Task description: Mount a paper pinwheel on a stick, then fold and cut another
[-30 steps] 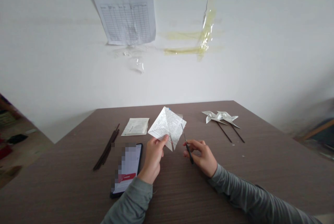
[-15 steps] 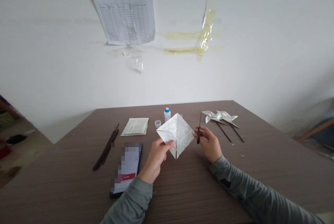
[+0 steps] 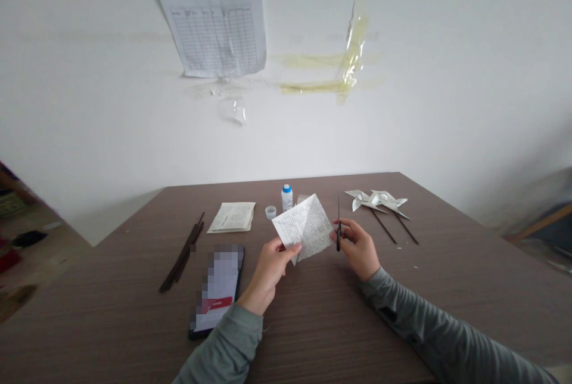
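My left hand [image 3: 268,271] pinches the lower left part of a square sheet of printed paper [image 3: 308,223], thumb on top. The sheet is held tilted above the table, with a diagonal crease and a slit near its lower corner. In my right hand [image 3: 360,250] is a pair of scissors [image 3: 338,232] with dark handles, blades pointing up and away. The fingertips of this hand are close to the sheet's right edge; whether they touch it I cannot tell. Behind the sheet stands a white bottle with a blue top [image 3: 286,196].
Two paper pinwheels [image 3: 378,200] on dark sticks lie at the back right. On the left are a stack of printed paper [image 3: 232,217], a bundle of dark sticks [image 3: 182,256] and a phone [image 3: 221,282]. A small translucent cap [image 3: 270,212] rests by the bottle. The wall [image 3: 286,139] rises behind the table.
The paper has turned clockwise in my left hand, from a diamond position to a more slanted one. The scissors have shifted slightly left, and their blades point more nearly straight up.
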